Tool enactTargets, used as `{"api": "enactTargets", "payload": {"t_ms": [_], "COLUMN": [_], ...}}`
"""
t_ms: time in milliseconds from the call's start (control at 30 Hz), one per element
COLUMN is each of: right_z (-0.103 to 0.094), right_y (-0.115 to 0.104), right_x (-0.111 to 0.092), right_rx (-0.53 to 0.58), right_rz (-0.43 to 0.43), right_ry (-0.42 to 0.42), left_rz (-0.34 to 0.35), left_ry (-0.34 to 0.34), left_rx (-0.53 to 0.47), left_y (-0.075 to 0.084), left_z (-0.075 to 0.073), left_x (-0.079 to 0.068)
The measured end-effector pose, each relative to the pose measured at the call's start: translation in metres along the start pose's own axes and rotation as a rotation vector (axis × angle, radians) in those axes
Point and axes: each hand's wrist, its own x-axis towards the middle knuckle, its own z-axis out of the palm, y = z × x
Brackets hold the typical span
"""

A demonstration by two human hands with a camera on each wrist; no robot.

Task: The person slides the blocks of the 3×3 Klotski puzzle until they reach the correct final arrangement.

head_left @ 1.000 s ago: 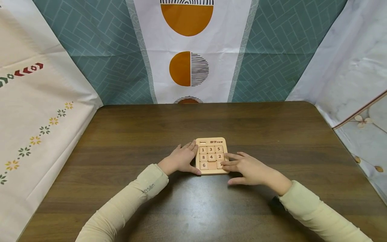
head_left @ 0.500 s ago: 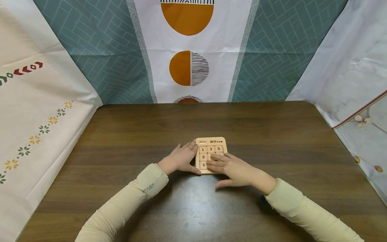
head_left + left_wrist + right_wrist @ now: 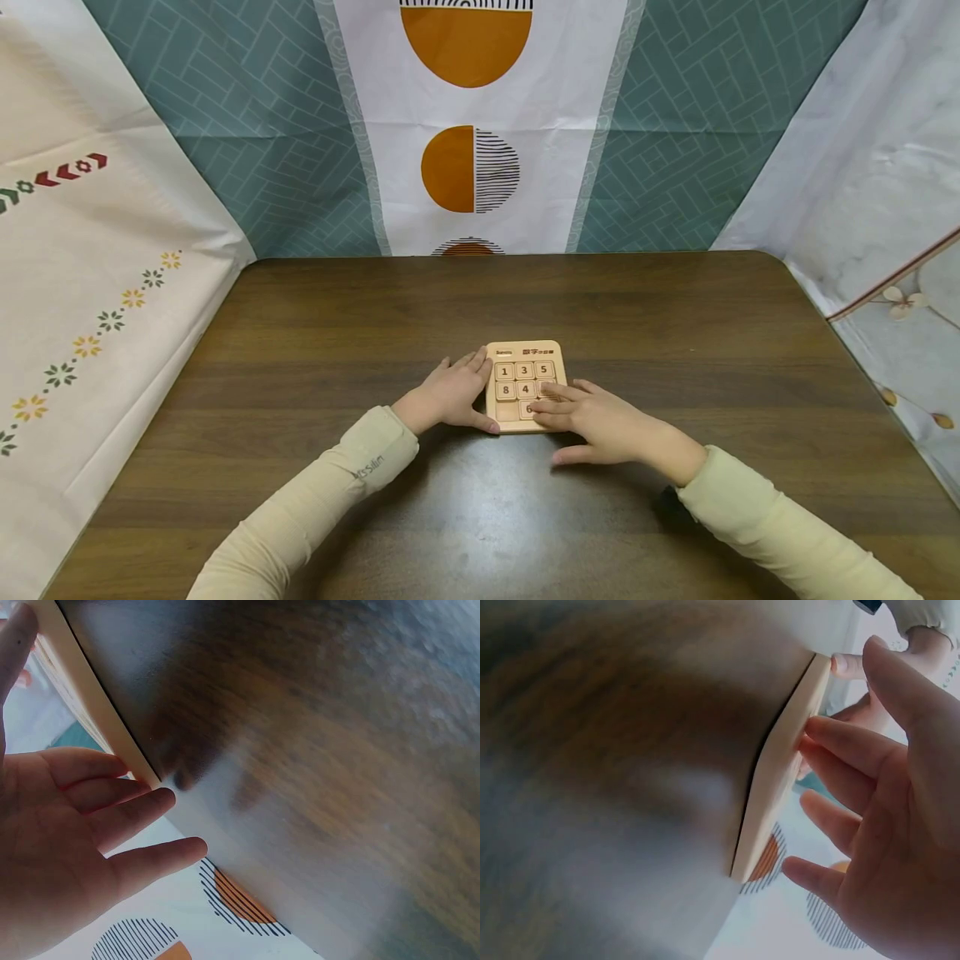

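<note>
right hand [image 3: 603,425]: fingers straight, spread, 6 tile [image 3: 525,410] at their tips | bare slot [image 3: 507,412]: just left of those tips | left hand [image 3: 450,396]: fingers straight | board [image 3: 517,429]: between both hands' fingers, long axis forward

Free table [image 3: 480,304] stretches from the board [image 3: 525,347] to the wall cloth [image 3: 480,167], leaving a way in from the far side. The left hand [image 3: 450,396] blocks the board's left edge; the right hand [image 3: 611,423] covers its lower right. Between the thumbs, the near edge lies open. A slot gapes left of tile 6 [image 3: 524,410], below tile 8 [image 3: 506,390].
</note>
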Motion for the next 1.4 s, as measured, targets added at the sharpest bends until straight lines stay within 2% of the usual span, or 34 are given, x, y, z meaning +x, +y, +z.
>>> {"api": "enactTargets", "payload": {"t_ms": [233,467,1067,1233,1333,1400], "right_z": [0.000,0.004,0.011,0.010,0.010,0.010], "right_y": [-0.002,-0.008,-0.026,-0.021,-0.015,-0.012], "right_x": [0.017,0.035,0.021,0.021,0.022,0.023], "right_rx": [-0.002,0.001,0.005,-0.006,-0.026,-0.034], "right_rz": [0.015,0.069,0.052,0.054,0.090,0.112], "right_ry": [0.023,-0.023,-0.004,0.076,0.143,0.157], "left_rz": [0.003,0.014,0.007,0.010,0.011,0.013], "left_ry": [-0.005,-0.007,-0.004,-0.005,-0.001,0.002], "left_rx": [-0.001,-0.014,-0.013,-0.012,-0.010,-0.009], "left_y": [0.000,0.000,-0.001,-0.001,0.000,0.000], "left_z": [-0.001,-0.002,-0.002,-0.002,-0.002,-0.001], "left_x": [0.000,-0.002,-0.001,-0.002,-0.002,-0.002]}}
